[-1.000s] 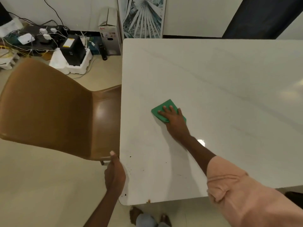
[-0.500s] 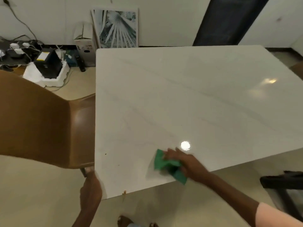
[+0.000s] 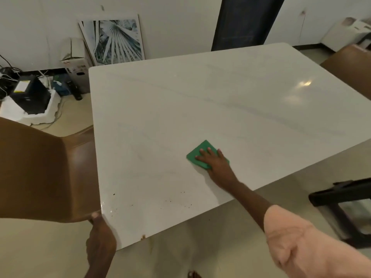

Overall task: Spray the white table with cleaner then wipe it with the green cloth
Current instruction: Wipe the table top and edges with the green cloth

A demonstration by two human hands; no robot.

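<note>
Your right hand [image 3: 215,160] lies flat on the green cloth [image 3: 202,152], fingers straight and slightly spread, pressing it onto the white table [image 3: 200,109] in the near half of the top, a little right of centre. The cloth's far corner shows beyond your fingertips. Your left hand [image 3: 100,237] rests at the table's near left corner, its thumb against the edge of the brown chair [image 3: 40,173] pushed up to the left side; whether its fingers curl round the edge, you cannot tell. Dark specks [image 3: 176,201] dot the tabletop near the front edge.

Against the wall lean a framed palm-leaf print [image 3: 116,41] and a white carton [image 3: 77,65]; its red and black print is too small to read. A black box [image 3: 30,95] sitting in white foam carries a yellow label, also unreadable.
</note>
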